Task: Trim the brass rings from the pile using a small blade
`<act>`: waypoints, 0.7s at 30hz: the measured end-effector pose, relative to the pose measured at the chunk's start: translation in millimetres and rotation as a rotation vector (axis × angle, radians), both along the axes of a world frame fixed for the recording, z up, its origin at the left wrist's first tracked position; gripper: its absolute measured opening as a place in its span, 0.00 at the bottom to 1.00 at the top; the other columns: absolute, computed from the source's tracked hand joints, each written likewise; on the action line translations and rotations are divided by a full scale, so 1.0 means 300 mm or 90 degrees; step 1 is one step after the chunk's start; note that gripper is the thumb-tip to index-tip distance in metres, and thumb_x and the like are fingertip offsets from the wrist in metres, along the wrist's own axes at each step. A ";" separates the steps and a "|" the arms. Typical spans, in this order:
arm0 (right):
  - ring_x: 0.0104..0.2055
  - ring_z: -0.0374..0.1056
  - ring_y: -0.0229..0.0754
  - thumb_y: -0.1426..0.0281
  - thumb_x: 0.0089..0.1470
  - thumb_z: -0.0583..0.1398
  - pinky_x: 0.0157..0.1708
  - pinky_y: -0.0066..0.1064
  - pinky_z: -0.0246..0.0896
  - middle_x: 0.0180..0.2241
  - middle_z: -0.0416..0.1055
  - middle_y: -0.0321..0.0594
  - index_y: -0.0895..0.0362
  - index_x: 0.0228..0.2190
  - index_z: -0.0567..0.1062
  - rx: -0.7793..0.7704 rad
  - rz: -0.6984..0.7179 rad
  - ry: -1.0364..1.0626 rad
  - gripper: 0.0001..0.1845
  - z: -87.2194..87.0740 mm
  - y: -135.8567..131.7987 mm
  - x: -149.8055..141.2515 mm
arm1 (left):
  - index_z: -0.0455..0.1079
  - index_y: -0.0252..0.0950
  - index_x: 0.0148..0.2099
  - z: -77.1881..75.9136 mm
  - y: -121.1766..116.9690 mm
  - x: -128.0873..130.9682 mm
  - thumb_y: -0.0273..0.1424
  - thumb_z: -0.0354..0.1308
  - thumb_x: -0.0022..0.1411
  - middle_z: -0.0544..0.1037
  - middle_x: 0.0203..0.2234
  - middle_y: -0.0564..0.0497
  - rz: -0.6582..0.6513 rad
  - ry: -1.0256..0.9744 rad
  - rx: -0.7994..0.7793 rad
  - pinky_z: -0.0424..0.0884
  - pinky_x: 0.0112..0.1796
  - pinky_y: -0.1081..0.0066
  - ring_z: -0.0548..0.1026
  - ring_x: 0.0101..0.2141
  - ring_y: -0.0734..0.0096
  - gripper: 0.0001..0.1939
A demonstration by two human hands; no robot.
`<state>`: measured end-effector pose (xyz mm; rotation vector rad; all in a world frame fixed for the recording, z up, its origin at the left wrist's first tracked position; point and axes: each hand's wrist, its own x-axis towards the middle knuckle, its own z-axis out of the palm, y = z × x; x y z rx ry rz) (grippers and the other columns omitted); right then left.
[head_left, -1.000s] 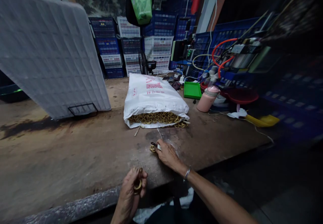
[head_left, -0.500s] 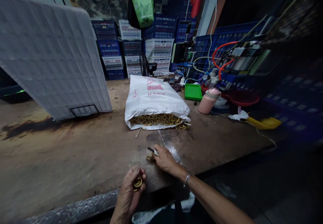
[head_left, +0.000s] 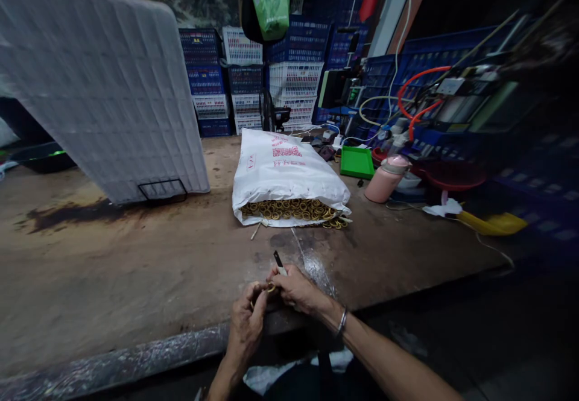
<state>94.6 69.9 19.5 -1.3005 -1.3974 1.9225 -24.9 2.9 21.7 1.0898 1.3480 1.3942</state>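
Observation:
My right hand point(head_left: 301, 290) is closed around a slim utility knife point(head_left: 279, 263), its dark blade pointing up and away from me. Just left of it, my left hand point(head_left: 248, 316) pinches a brass ring point(head_left: 271, 288) between thumb and fingers, close to the right fingertips. Whether more rings lie inside the left palm is hidden. Beyond both hands, a white woven sack point(head_left: 289, 175) with red print lies on its side, its open mouth facing me. Many brass rings point(head_left: 294, 210) fill that mouth, and a few have spilled at its right corner.
On the brown worktable point(head_left: 149, 268), a white padded panel point(head_left: 136, 99) stands at left. A green tray point(head_left: 356, 161), a pink bottle point(head_left: 386, 178) and a yellow scoop-like item point(head_left: 493, 223) sit at right. Stacked crates point(head_left: 296, 78) line the back; the table's front edge runs below my hands.
My hands have come together: the left moved up and right with its rings, and the right turned the knife more upright. The whole view has shifted slightly.

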 end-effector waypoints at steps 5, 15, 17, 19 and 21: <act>0.15 0.47 0.27 0.64 0.46 0.53 0.16 0.20 0.43 0.15 0.56 0.26 0.58 0.23 0.66 0.111 -0.006 -0.063 0.09 0.010 -0.014 -0.010 | 0.68 0.35 0.28 -0.039 0.002 0.003 0.38 0.57 0.50 0.67 0.17 0.56 -0.007 -0.055 -0.073 0.60 0.21 0.78 0.63 0.17 0.78 0.10; 0.23 0.59 0.32 0.66 0.46 0.53 0.23 0.21 0.52 0.19 0.64 0.32 0.58 0.22 0.67 0.243 0.000 -0.141 0.09 0.008 -0.026 -0.030 | 0.59 0.36 0.25 -0.032 -0.004 0.015 0.47 0.54 0.49 0.60 0.10 0.62 -0.043 -0.141 -0.205 0.48 0.12 0.81 0.53 0.09 0.85 0.18; 0.22 0.58 0.32 0.65 0.47 0.52 0.22 0.21 0.52 0.19 0.64 0.32 0.58 0.23 0.67 0.222 -0.001 -0.117 0.10 0.015 -0.027 -0.030 | 0.59 0.36 0.27 -0.036 -0.010 0.012 0.46 0.54 0.50 0.61 0.12 0.62 -0.054 -0.177 -0.197 0.48 0.12 0.82 0.53 0.10 0.86 0.17; 0.21 0.57 0.32 0.64 0.49 0.51 0.21 0.21 0.51 0.19 0.63 0.32 0.59 0.22 0.66 0.208 0.003 -0.094 0.11 0.023 -0.026 -0.029 | 0.59 0.36 0.29 -0.044 -0.017 0.008 0.44 0.54 0.51 0.63 0.15 0.61 -0.063 -0.225 -0.182 0.48 0.12 0.82 0.55 0.11 0.86 0.16; 0.21 0.56 0.32 0.64 0.50 0.50 0.22 0.22 0.51 0.18 0.62 0.32 0.59 0.21 0.65 0.225 0.015 -0.081 0.13 0.026 -0.024 -0.026 | 0.59 0.37 0.30 -0.052 -0.023 0.005 0.43 0.54 0.52 0.64 0.17 0.60 -0.070 -0.272 -0.172 0.48 0.13 0.83 0.57 0.12 0.86 0.14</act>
